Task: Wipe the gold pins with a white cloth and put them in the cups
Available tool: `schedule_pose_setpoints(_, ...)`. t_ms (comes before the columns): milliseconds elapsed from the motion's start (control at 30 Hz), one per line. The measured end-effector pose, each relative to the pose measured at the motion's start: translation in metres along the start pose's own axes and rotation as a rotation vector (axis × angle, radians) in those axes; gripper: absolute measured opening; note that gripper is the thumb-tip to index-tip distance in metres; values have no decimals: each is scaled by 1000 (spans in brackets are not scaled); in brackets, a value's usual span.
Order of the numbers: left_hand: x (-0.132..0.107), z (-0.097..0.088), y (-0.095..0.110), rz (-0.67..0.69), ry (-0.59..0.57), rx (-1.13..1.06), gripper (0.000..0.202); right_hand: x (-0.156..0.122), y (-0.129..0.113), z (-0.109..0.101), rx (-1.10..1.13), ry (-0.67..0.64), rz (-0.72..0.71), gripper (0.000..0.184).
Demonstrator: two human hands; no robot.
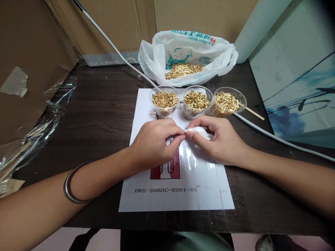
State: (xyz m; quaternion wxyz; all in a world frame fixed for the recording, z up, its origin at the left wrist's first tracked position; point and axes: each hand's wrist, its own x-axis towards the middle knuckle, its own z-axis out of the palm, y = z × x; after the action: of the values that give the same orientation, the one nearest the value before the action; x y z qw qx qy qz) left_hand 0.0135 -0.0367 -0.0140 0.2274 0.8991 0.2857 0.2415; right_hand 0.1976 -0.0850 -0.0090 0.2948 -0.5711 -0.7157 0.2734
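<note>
Three clear cups of small brass-coloured pins stand in a row at the top edge of a white printed sheet (180, 195): left cup (164, 101), middle cup (196, 101), right cup (227, 101). The right one is tipped toward the person.

Head view, the only one. Both hands meet over the middle of the sheet, just in front of the cups. The left hand (154, 143) is curled, thumb and forefinger pressed together on the edge of a small white wad (199, 132). It could be cloth, tissue or a little bag; I cannot tell which. The right hand (222, 141) cups the wad from the other side, fingertips pinching its near corner. So the wad sits between the two hands, held just above the sheet, touching neither cup.

Behind the cups lies a white plastic bag (187, 55), mouth open, with more pins inside. A white cable (274, 137) runs across the dark counter (99, 115) past the right cup, and a thin wooden stick (252, 112) lies beside it. There is a metal bangle (70, 184) on the left wrist.

To my eye the work is fingertip work on that wad. It would go best with the wrists resting on the counter, the pulls small and even, and the elbows kept well back from the tipped right cup, which looks easy to knock.
</note>
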Motion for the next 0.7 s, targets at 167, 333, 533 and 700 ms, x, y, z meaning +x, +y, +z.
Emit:
schedule_pose_setpoints(167, 0, 0, 0, -1, 4, -7, 13, 0, 0, -1, -11, -4, 5, 14)
schedule_pose_setpoints(333, 0, 0, -1, -13, 9, 2, 12, -2, -1, -2, -25, 1, -2, 14)
schedule_pose_setpoints(533, 0, 0, -1, -23, 5, 9, 10, 0, -1, -1, -34, 0, 18, 13)
schedule_pose_setpoints(700, 0, 1, -1, -3, 26, -17, 11, 0, -1, -2, -44, -17, 19, 14)
